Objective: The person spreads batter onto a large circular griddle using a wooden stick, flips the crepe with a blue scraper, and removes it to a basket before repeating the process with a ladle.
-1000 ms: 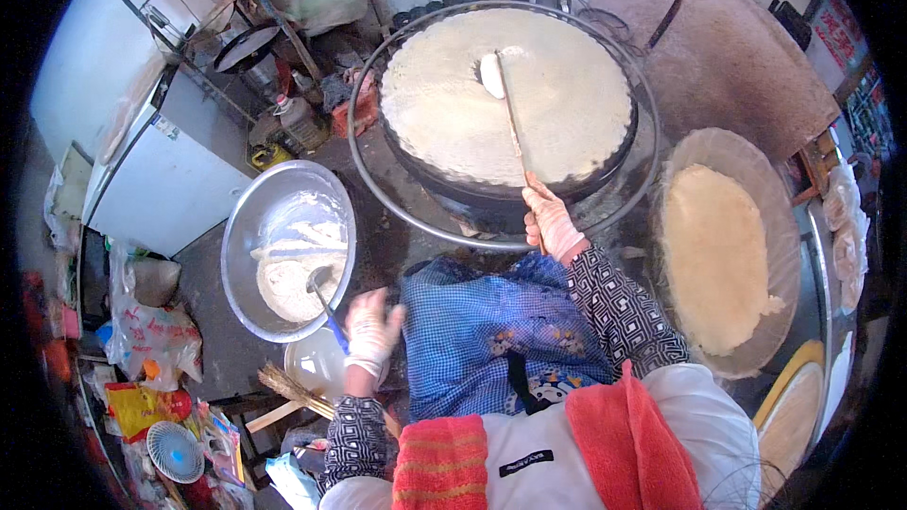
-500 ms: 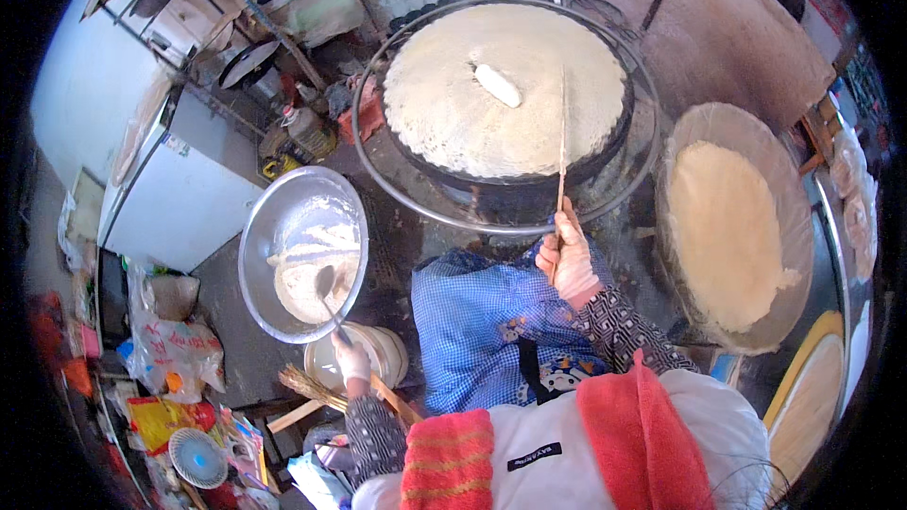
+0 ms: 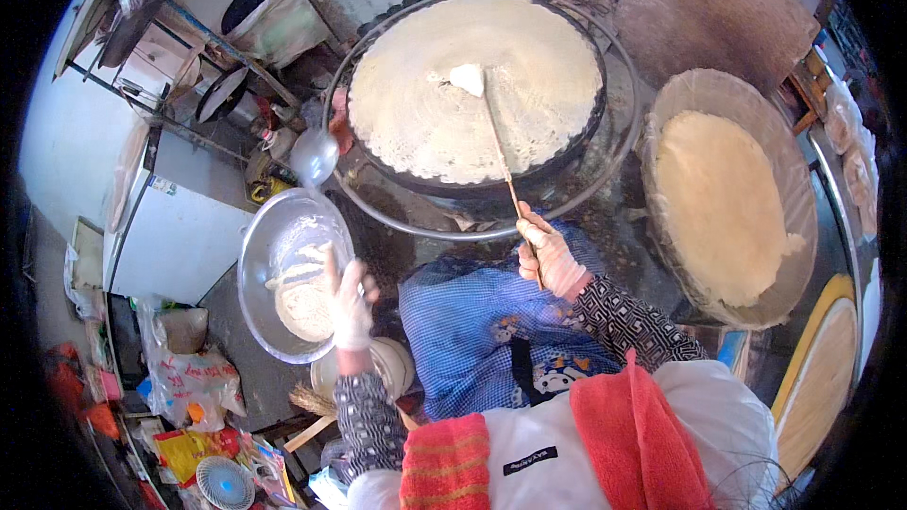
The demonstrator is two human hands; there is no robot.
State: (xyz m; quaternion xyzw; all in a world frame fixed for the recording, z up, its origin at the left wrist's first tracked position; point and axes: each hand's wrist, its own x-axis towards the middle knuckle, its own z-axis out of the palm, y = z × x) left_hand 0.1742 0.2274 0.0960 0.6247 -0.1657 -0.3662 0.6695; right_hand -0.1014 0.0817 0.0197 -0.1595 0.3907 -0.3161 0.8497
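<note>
My right hand (image 3: 555, 255), in a thin clear glove, grips a long-handled spreader (image 3: 502, 146). Its far end touches a white lump of batter (image 3: 465, 78) on the large round griddle (image 3: 605, 85), which is covered by a pale layer of batter (image 3: 406, 132). At the left, my gloved left hand (image 3: 351, 307) is over the right rim of a metal basin (image 3: 253, 297) with white batter (image 3: 307, 307) inside. A metal ladle (image 3: 315, 157) is raised beyond the basin, its handle leading toward this hand; motion blurs the fingers.
A metal ring (image 3: 444, 233) surrounds the griddle. To the right stands a plastic-lined basket (image 3: 798, 189) holding a pale yellowish mass. A pale bucket (image 3: 392, 364) sits below the basin, and plastic bags (image 3: 189, 364) crowd the lower left. A round board (image 3: 822, 387) leans at lower right.
The ladle has risen out of the basin toward the griddle, and my left hand has moved up. My right hand has swung the spreader's far end left onto the lump of batter.
</note>
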